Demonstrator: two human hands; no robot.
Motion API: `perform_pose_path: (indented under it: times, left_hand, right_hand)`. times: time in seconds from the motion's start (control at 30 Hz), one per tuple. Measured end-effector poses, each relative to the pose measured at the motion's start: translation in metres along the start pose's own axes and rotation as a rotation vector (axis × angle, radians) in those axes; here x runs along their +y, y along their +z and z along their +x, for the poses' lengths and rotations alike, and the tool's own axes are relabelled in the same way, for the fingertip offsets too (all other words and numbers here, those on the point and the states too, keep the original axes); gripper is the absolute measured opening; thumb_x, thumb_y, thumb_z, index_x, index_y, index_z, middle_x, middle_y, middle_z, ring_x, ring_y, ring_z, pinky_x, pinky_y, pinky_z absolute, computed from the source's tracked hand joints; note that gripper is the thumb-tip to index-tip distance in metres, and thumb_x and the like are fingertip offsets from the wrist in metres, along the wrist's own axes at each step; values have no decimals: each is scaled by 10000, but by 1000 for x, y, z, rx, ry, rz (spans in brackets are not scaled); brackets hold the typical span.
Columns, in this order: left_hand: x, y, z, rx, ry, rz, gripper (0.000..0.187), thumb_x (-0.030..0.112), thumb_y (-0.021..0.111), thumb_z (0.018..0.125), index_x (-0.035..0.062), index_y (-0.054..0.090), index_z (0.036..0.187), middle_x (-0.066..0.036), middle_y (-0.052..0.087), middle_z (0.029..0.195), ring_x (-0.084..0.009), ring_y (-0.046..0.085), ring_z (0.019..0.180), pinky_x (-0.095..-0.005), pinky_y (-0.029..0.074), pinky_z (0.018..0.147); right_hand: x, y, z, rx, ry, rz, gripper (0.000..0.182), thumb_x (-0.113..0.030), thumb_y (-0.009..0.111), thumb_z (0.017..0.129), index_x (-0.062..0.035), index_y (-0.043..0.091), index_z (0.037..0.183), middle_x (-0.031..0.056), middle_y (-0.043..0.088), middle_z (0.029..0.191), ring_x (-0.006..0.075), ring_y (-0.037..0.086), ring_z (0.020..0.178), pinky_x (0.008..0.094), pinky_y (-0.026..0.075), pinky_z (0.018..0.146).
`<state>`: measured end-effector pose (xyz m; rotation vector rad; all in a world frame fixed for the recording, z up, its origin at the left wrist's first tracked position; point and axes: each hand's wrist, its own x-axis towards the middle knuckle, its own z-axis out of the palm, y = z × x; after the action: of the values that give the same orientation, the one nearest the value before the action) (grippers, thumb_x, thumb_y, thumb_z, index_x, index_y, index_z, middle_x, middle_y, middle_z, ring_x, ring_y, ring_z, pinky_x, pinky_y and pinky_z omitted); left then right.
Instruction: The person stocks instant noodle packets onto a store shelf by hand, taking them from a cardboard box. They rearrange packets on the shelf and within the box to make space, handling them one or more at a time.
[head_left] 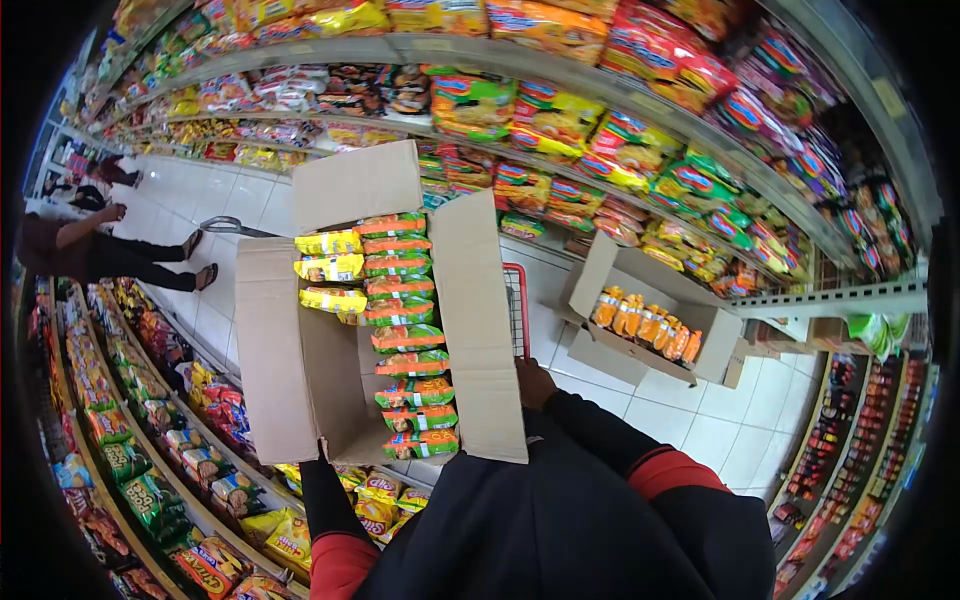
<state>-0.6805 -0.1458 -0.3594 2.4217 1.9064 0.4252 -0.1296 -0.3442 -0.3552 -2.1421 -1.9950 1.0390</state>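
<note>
In front of me stands an open cardboard box (pixel 340 380) with its flaps spread. A column of green and orange packets (pixel 415 335) fills its right side, and several yellow packets (pixel 332 268) sit at its upper left. My right hand (pixel 536 384) is beside the box's right flap (pixel 483 330), right at the end of a red wire cart (pixel 517 310); its fingers are mostly hidden. My left forearm reaches to the lower left corner of the box, where the left flap (pixel 275 350) and box wall hide my left hand.
A second open carton (pixel 650 280) with orange-capped bottles or pouches (pixel 645 325) is at the right. Shelves of noodle packets (pixel 470 105) curve across the back; snack shelves (pixel 205 460) run along the left. A person (pixel 120 250) stands in the tiled aisle (pixel 220 195).
</note>
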Motion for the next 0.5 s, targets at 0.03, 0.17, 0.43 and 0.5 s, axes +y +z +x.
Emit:
perform_pose_path:
  times: [0.03, 0.17, 0.43, 0.5]
  left_hand:
    - [14, 2, 12, 4, 7, -15, 390, 115, 585, 832, -30, 506, 1185, -185, 542, 1179, -297, 526, 1056, -370, 402, 922]
    - [49, -7, 5, 14, 21, -76, 391, 112, 588, 831, -29, 506, 1186, -187, 541, 1181, -299, 530, 1049, -372, 408, 915]
    - [141, -20, 39, 55, -25, -159, 392, 104, 595, 829, -27, 506, 1188, -190, 540, 1185, -303, 539, 1037, -376, 420, 902]
    - [164, -33, 48, 62, -41, -161, 393, 102, 596, 829, -27, 506, 1189, -190, 540, 1186, -304, 542, 1034, -377, 424, 898]
  right_hand:
    - [8, 6, -7, 9, 13, 7, 635, -190, 757, 580, 11, 493, 1122, 111, 459, 1148, 338, 488, 1005, 401, 522, 805]
    - [40, 18, -44, 148, 18, 155, 595, -224, 762, 579, 10, 533, 1076, 105, 457, 1173, 376, 417, 1152, 418, 515, 841]
    - [90, -103, -122, 263, 136, 351, 462, -317, 735, 590, -46, 652, 955, 193, 631, 959, 317, 626, 860, 404, 498, 758]
    - [92, -148, -156, 366, 252, 494, 492, -311, 745, 570, -47, 651, 974, 193, 644, 959, 307, 639, 840, 383, 507, 757]
